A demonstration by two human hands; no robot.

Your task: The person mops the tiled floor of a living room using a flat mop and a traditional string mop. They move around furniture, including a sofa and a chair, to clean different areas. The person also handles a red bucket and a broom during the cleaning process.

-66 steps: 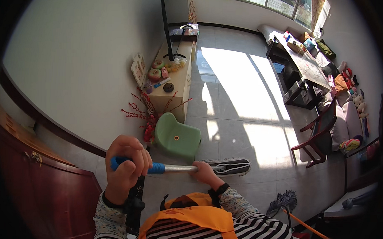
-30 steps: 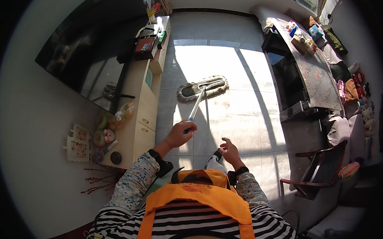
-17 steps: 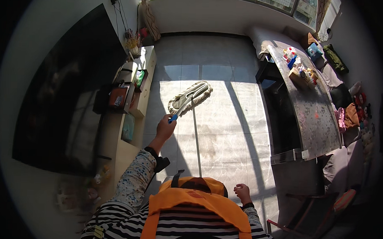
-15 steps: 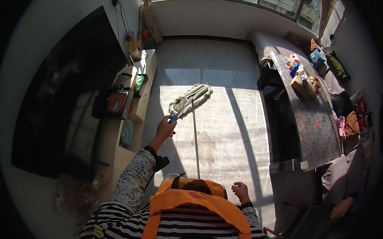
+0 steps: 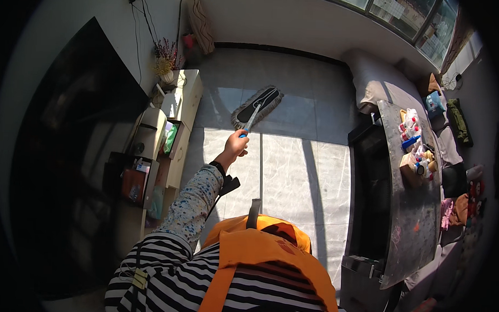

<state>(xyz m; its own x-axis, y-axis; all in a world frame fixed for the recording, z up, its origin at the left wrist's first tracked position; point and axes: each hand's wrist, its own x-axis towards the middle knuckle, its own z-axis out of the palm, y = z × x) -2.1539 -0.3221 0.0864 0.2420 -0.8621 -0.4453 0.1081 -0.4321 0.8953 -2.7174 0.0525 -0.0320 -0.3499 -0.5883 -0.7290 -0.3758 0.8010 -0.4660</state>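
Observation:
My left hand [image 5: 234, 144] is closed round the blue-gripped handle of a flat dust mop [image 5: 256, 108]. Its oval head, with a grey fringe round a dark middle, lies on the tiled floor [image 5: 287, 174] ahead of me, in the shaded strip beyond the sunlit tiles. The pole runs from the hand out to the head's centre. My left arm is stretched forward, in a speckled sleeve with a dark band at the wrist. My right hand does not show. An orange apron covers part of my striped top at the lower edge.
Along the left stand a cream cabinet [image 5: 190, 96] with open shelves and a large black television [image 5: 63, 149]. A low table [image 5: 412, 227] on the right bears bottles and a box. Behind it is a grey sofa [image 5: 450, 149] with cushions. A curtain [image 5: 201, 25] hangs at the far wall.
The mop head has moved farther away, from the sunlit tiles into the shade, and my left hand has gone forward with it. My right hand has left the view. The whole view has shifted.

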